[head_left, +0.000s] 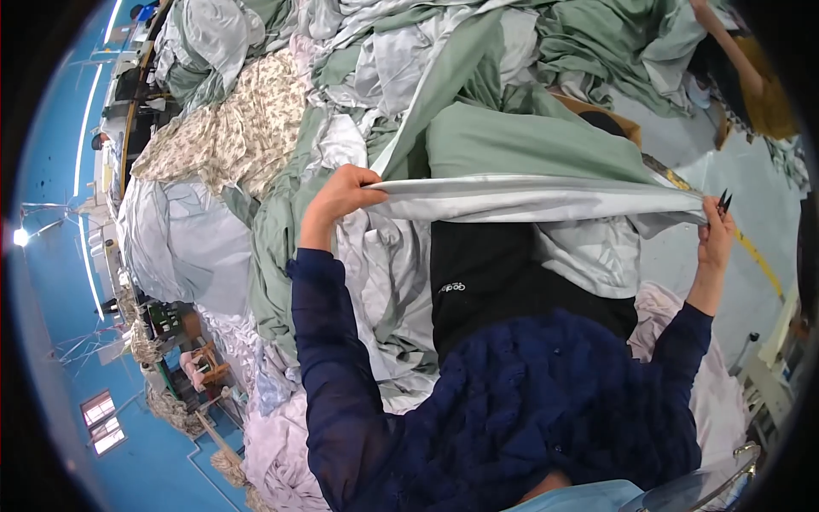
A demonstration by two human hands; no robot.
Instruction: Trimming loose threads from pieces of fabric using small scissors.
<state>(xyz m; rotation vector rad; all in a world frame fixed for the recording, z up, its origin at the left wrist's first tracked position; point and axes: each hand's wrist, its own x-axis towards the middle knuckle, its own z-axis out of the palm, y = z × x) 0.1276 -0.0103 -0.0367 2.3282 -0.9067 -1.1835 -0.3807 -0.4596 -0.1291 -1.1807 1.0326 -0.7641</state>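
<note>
A length of green cloth with a pale white underside (529, 201) is stretched across my lap, its folded edge running taut between my two hands. My left hand (343, 205) is closed, pinching that edge between thumb and fingers. Closed on the far right end of the same edge is my right hand (717, 235). Two dark pointed tips, looking like thread snips (725, 201), stick up out of the right hand; their handles are hidden in the fingers. The green side of the cloth (529, 145) spreads over my knees.
Heaps of green and white cloth (401, 68) lie ahead, with a flowered cloth (247, 115) to the left. Pale pink cloth (277, 452) is piled by my left side. A yellow tape measure (758, 258) hangs at right. Another person's arm (738, 55) reaches in at the far right.
</note>
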